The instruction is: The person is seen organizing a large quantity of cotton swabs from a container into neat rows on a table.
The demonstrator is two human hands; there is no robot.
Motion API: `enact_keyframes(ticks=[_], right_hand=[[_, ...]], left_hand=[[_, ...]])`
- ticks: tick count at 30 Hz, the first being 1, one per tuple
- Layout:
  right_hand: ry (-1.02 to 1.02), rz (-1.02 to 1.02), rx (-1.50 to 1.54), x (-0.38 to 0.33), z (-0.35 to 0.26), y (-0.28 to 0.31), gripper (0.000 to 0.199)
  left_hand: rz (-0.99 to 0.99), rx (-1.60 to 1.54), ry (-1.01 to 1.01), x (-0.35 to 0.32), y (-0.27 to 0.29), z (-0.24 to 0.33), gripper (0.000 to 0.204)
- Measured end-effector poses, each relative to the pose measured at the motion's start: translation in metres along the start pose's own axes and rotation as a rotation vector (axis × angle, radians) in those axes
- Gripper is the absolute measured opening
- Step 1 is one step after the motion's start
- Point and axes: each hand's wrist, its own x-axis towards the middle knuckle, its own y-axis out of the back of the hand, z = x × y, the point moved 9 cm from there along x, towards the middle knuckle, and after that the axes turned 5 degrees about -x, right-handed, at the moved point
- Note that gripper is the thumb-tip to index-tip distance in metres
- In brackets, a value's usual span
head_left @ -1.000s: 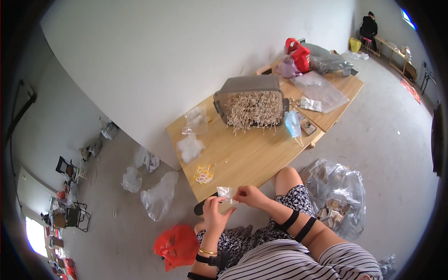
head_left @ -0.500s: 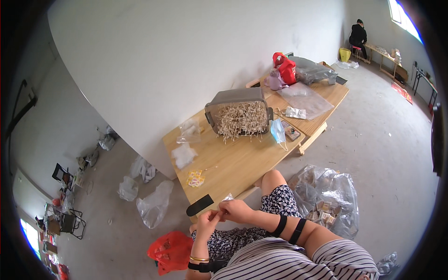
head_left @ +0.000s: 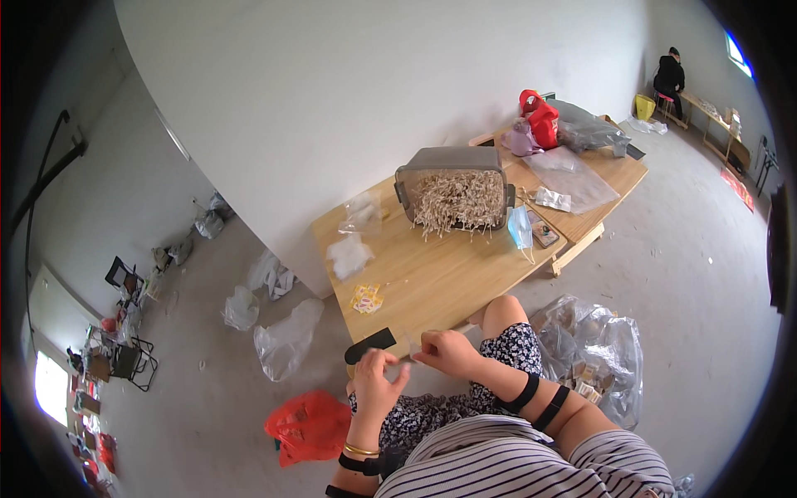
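Observation:
My left hand [head_left: 378, 380] and my right hand [head_left: 448, 351] meet over my lap at the near edge of the low wooden table [head_left: 440, 274]. Between their fingertips they pinch a small clear plastic bag [head_left: 408, 343]. A black flat object [head_left: 370, 344] lies on the table edge just left of the hands. A small yellow-and-white packet [head_left: 366, 298] lies further up the table. A grey bin [head_left: 455, 192] filled with pale thin sticks stands at the table's middle.
Clear bags [head_left: 350, 254] lie on the table's left. A blue face mask [head_left: 521, 227] hangs by the bin. A red bag [head_left: 541, 121] sits far right. On the floor: a red bag [head_left: 310, 426], a large clear bag [head_left: 591, 353]. A person [head_left: 668, 73] sits far back.
Both hands have come down from in front of me toward my lap and the table edge, still together on the small bag. The view has shifted.

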Motion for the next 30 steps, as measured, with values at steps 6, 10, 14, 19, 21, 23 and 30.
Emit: enact_keyframes(ticks=[6,10,14,19,21,23,30], right_hand=[[-0.035,-0.239,0.321,0.011,-0.009,-0.022,0.030],[-0.075,-0.288,0.618,0.019,-0.020,-0.032,0.026],[-0.123,-0.332,0.542,0.025,-0.013,-0.049,0.021],[0.019,-0.438,0.533,0.020,-0.018,-0.079,0.018],[-0.053,-0.521,0.457,0.015,0.000,-0.088,0.015],[-0.047,-0.586,0.502,0.014,0.002,-0.100,0.012],[-0.082,-0.610,0.492,0.018,0.007,-0.136,0.020]], left_hand=[[0.229,0.116,-0.489,0.000,0.022,0.065,0.106],[0.092,-0.015,-0.354,0.006,0.026,0.036,0.093],[0.043,0.012,-0.215,0.001,0.038,0.018,0.071],[0.200,-0.054,-0.307,-0.029,0.056,0.006,0.065],[0.221,-0.060,-0.296,-0.039,0.049,-0.004,0.064],[0.244,-0.059,-0.269,-0.045,0.053,-0.008,0.064],[0.226,-0.148,-0.246,-0.056,0.055,-0.034,0.060]])
